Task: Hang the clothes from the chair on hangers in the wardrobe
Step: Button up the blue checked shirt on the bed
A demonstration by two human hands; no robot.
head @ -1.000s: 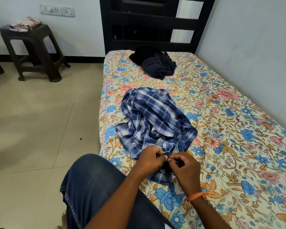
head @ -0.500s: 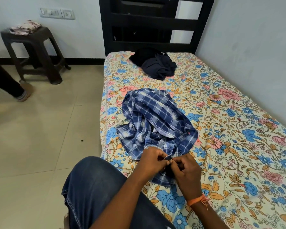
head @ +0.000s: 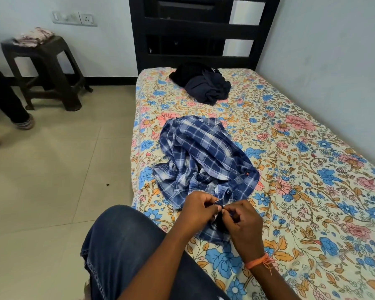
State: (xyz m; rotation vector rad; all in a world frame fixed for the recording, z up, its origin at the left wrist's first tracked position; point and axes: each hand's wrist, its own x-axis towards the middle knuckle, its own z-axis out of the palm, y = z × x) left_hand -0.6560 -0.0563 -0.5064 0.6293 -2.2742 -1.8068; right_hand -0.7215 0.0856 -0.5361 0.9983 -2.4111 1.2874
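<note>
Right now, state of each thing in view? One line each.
plaid shirt: crumpled on the bed, near edge pinched by both hands
left hand: pinching the shirt's edge
right hand: pinching the same edge, fingertips meeting the left's
dark clothes: heaped near the headboard, untouched
bed: covered by a floral sheet
stool: upright on the floor, folded cloth on top

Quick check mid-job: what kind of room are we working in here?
Most likely a home bedroom: a single bed with a floral sheet and dark headboard, a plaid shirt and dark clothes lying on it, and a plastic stool on the tiled floor.
</note>
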